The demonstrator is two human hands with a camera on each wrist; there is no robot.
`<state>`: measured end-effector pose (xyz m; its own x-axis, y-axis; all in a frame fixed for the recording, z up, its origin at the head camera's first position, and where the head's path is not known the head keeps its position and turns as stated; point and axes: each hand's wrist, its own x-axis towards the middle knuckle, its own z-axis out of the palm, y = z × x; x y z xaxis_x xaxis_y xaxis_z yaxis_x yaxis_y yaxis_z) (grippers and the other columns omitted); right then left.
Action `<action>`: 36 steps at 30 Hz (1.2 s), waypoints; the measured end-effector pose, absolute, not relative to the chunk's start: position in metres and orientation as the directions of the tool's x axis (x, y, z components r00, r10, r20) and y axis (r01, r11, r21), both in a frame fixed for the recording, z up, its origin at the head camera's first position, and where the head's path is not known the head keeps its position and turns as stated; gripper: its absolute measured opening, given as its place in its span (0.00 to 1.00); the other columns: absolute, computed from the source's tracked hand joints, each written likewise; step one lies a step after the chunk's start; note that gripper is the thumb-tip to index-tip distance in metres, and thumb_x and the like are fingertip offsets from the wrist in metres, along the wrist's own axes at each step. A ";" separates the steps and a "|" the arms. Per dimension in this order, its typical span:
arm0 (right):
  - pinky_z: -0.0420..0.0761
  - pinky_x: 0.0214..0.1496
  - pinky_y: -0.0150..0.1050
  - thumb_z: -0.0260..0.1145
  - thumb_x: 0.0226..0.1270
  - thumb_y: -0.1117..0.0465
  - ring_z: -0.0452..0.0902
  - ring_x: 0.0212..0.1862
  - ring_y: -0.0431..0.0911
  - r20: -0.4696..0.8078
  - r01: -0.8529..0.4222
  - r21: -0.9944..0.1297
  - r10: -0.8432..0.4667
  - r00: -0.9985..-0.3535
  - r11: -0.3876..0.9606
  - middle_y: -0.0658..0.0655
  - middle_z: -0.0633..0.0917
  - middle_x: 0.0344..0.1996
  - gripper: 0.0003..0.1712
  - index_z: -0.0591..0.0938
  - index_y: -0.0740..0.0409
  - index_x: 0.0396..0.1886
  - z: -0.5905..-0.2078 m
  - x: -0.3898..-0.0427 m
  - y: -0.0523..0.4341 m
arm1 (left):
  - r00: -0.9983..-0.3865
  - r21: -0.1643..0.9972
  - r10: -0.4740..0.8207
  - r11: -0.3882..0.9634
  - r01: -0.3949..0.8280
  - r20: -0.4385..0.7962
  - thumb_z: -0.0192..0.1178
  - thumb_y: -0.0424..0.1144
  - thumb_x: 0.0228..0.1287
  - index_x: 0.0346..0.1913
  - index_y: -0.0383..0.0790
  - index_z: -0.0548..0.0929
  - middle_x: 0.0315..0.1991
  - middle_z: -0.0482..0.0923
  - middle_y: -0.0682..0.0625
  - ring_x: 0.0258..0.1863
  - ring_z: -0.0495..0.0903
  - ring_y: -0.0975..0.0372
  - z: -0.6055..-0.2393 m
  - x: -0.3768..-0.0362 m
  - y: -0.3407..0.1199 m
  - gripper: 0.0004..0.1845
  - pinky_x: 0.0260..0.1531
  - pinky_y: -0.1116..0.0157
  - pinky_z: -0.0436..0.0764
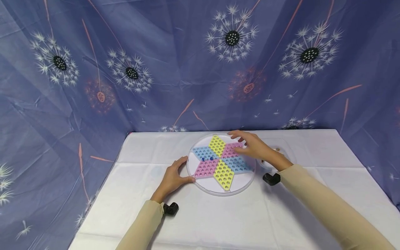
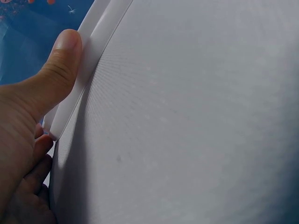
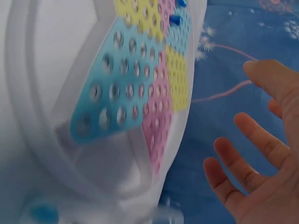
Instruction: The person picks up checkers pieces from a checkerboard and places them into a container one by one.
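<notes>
While the left hand steadies: thumb and fingers curl on the round board rim.
Right hand: spread, empty, hovering over the board's far side.
Progress: I judge it early; only two blue marbles sit between the hands.
Surface: white cloth.

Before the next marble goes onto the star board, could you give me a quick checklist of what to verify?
1. Board flat on the table: ok.
2. Left hand steadying the board's rim, thumb on the edge: ok.
3. Right hand above the board, fingers spread, holding nothing: ok.
4. Two blue marbles seated in holes near the centre: ok.
5. Clear container behind the right wrist, contents: cannot tell.
</notes>
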<state>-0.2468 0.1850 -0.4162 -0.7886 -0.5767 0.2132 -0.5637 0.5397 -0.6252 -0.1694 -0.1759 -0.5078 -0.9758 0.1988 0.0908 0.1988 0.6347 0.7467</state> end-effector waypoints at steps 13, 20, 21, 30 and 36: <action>0.84 0.49 0.54 0.75 0.66 0.59 0.82 0.46 0.58 0.130 -0.571 -0.626 -0.650 -0.748 0.532 0.66 0.83 0.53 0.33 0.76 0.59 0.69 -0.440 -0.252 0.137 | -0.974 0.747 0.203 0.632 0.206 0.096 0.84 0.50 0.44 0.77 0.42 0.68 0.76 0.66 0.44 0.77 0.60 0.49 -0.509 -0.171 -0.176 0.55 0.77 0.50 0.60; 0.82 0.49 0.48 0.75 0.66 0.58 0.80 0.44 0.52 0.078 -0.545 -0.634 -0.656 -0.751 0.549 0.64 0.83 0.53 0.30 0.79 0.62 0.65 -0.450 -0.252 0.121 | -0.975 0.746 0.206 0.635 0.200 0.087 0.84 0.50 0.45 0.77 0.42 0.68 0.76 0.65 0.44 0.77 0.61 0.50 -0.507 -0.171 -0.177 0.55 0.77 0.52 0.60; 0.81 0.49 0.47 0.75 0.66 0.58 0.79 0.44 0.52 0.069 -0.544 -0.627 -0.655 -0.752 0.558 0.63 0.83 0.53 0.29 0.80 0.61 0.65 -0.451 -0.253 0.119 | -0.975 0.746 0.205 0.636 0.198 0.084 0.84 0.50 0.45 0.77 0.42 0.68 0.76 0.65 0.44 0.77 0.61 0.50 -0.507 -0.171 -0.177 0.55 0.77 0.53 0.60; 0.75 0.57 0.49 0.75 0.66 0.58 0.76 0.50 0.51 0.052 -0.567 -0.564 -0.659 -0.750 0.601 0.55 0.85 0.53 0.21 0.86 0.56 0.58 -0.460 -0.254 0.109 | -0.975 0.747 0.207 0.635 0.194 0.078 0.84 0.50 0.45 0.77 0.43 0.68 0.76 0.65 0.44 0.77 0.61 0.49 -0.506 -0.172 -0.176 0.55 0.77 0.52 0.59; 0.72 0.62 0.53 0.74 0.66 0.60 0.75 0.52 0.52 0.070 -0.585 -0.557 -0.668 -0.741 0.590 0.54 0.86 0.49 0.13 0.90 0.54 0.50 -0.461 -0.253 0.107 | -0.975 0.751 0.205 0.630 0.196 0.083 0.84 0.50 0.45 0.77 0.43 0.69 0.76 0.66 0.44 0.77 0.60 0.49 -0.508 -0.172 -0.177 0.55 0.77 0.51 0.59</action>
<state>-0.2533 0.1067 -0.4611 -0.7409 -0.6679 0.0701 -0.5846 0.5901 -0.5568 -0.1720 -0.1770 -0.5075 -0.9752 0.2052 0.0829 0.1964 0.6299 0.7514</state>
